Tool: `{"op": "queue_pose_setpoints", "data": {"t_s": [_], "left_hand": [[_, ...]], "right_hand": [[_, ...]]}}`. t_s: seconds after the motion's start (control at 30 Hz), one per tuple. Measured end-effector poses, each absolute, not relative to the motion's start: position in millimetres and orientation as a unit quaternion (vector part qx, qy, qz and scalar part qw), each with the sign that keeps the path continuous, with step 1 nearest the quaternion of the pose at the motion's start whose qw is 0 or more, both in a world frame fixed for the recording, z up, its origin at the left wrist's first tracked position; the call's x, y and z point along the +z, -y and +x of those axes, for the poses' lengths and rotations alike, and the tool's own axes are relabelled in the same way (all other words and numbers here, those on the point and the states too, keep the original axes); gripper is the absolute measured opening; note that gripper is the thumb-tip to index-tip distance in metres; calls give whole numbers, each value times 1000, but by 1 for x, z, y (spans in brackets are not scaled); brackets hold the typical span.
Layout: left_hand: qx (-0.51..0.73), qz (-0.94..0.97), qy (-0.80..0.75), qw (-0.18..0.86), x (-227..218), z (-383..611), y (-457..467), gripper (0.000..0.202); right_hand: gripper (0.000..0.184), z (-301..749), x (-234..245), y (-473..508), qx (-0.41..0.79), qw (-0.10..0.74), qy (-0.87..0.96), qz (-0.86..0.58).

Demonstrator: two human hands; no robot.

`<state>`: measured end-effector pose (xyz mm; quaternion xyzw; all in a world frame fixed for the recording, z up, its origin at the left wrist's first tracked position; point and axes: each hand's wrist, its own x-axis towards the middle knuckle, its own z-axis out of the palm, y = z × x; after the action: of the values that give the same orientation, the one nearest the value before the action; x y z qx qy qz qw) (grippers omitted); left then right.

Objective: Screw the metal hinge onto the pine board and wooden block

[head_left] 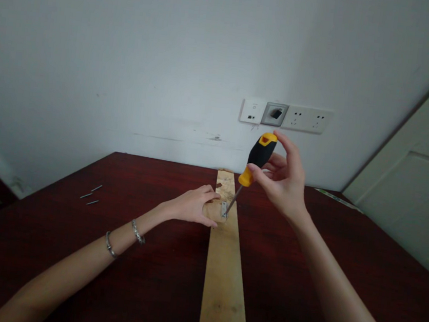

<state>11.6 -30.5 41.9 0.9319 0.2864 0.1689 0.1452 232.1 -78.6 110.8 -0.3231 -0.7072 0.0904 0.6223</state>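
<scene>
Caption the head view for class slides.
Right hand holds a screwdriver at a metal plate; left hand holds the wood beside it.

The dark red wood-grained tabletop point(147, 277) is viewed forward and down from the person's head. The white wall point(135, 43) beyond is faced nearly squarely; the bare left hand point(193, 205) and bare right hand point(286, 183) are seen from fairly near.

the dark red table point(146, 287) bears a wooden board point(224, 281) and, left of it, 3 metal rods point(86, 195).
</scene>
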Motion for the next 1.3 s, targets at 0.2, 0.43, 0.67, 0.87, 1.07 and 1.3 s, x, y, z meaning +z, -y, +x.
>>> {"op": "queue_pose_setpoints", "data": {"t_s": [0.2, 0.43, 0.67, 0.87, 1.07, 1.3], "left_hand": [[171, 930, -289, 150, 41, 10, 28, 75], [178, 932, -279, 148, 41, 11, 29, 74], [174, 932, -281, 151, 42, 12, 30, 75], [172, 931, -284, 151, 43, 12, 32, 74], [176, 931, -286, 146, 45, 12, 32, 74], [170, 932, -290, 138, 45, 13, 32, 71]], "right_hand": [[72, 232, 109, 77, 92, 619, 711, -321], [71, 232, 109, 78, 88, 617, 714, -319], [71, 230, 109, 79, 93, 613, 717, -320], [72, 228, 109, 80, 89, 601, 719, -338], [72, 228, 110, 82, 89, 596, 724, -337], [72, 225, 110, 84, 103, 571, 742, -336]]}}
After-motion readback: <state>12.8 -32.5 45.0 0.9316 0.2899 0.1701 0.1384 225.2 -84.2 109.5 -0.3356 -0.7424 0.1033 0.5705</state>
